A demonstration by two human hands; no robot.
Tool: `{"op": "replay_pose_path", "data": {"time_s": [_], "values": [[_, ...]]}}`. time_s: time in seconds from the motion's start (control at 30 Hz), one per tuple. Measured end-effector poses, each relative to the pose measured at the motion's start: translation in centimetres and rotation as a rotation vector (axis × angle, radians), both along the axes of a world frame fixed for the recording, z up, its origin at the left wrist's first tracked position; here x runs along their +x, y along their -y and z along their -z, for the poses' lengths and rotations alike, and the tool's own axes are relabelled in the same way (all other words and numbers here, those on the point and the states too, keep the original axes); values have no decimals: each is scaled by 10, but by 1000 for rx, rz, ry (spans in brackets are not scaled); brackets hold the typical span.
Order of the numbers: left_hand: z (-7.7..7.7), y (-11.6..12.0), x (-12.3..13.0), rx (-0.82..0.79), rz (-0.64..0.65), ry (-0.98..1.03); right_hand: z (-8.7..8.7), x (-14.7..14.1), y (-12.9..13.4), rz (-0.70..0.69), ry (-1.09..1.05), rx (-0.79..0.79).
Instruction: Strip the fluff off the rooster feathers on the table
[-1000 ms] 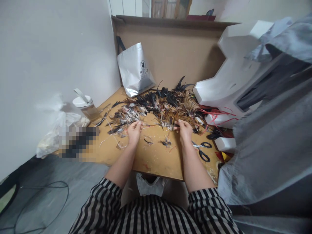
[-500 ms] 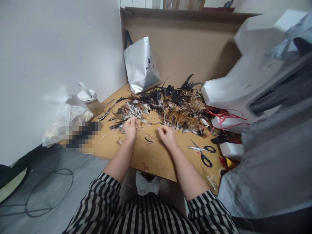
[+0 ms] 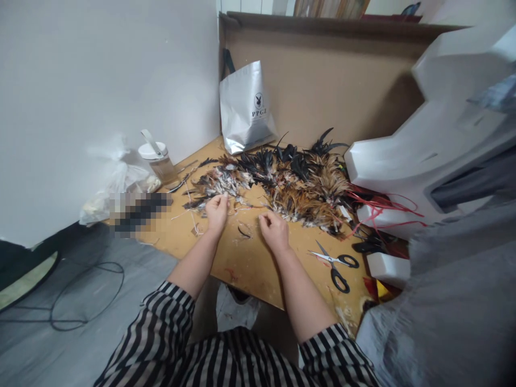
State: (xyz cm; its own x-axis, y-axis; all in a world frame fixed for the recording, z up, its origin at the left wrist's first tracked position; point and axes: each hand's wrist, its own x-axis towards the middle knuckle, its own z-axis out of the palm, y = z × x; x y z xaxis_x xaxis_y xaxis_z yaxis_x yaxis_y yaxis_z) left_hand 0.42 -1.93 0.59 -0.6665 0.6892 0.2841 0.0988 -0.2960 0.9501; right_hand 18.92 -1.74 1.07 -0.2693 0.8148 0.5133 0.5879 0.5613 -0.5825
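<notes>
My left hand (image 3: 217,212) is closed in a pinch just in front of a heap of grey and white feathers (image 3: 221,183). To its right, my right hand (image 3: 274,231) is also pinched, near the front edge of the brown feathers (image 3: 308,204). What the fingertips hold, if anything, is too small to make out. Between and below the hands lies a small dark curved feather (image 3: 244,233) on the table (image 3: 250,258). Black feathers (image 3: 258,160) lie behind. Open scissors (image 3: 331,260) with black handles rest to the right of my right hand.
A silver bag (image 3: 246,110) leans at the back against a cardboard panel (image 3: 342,80). A lidded jar (image 3: 158,161) and a plastic bag (image 3: 121,183) stand on the left. White foam (image 3: 387,156) and red strings (image 3: 382,207) crowd the right side.
The view has turned slightly left, so the scene shifts rightward. Both hands stay pinched and have moved only slightly relative to the feathers.
</notes>
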Motion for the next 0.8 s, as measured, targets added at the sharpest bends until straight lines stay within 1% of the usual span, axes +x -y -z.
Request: {"op": "replay_pose_path", "data": {"time_s": [0.07, 0.2, 0.43, 0.6, 0.67, 0.8], "values": [[-3, 3, 5, -2, -2, -49, 0, -1, -1, 5, -18, -3], [-5, 7, 11, -4, 52, -123, 0, -2, -1, 0, -36, 6], [-2, 6, 11, -15, 140, -243, -1, -2, -3, 32, 1, 54], [-4, 9, 15, -2, 211, -228, -2, -3, -2, 33, 61, 93], [-6, 12, 17, 18, 199, -217, -1, -2, -2, 48, 77, 102], [-6, 14, 20, -3, 266, -287, 2, 2, -4, 41, 95, 99]]}}
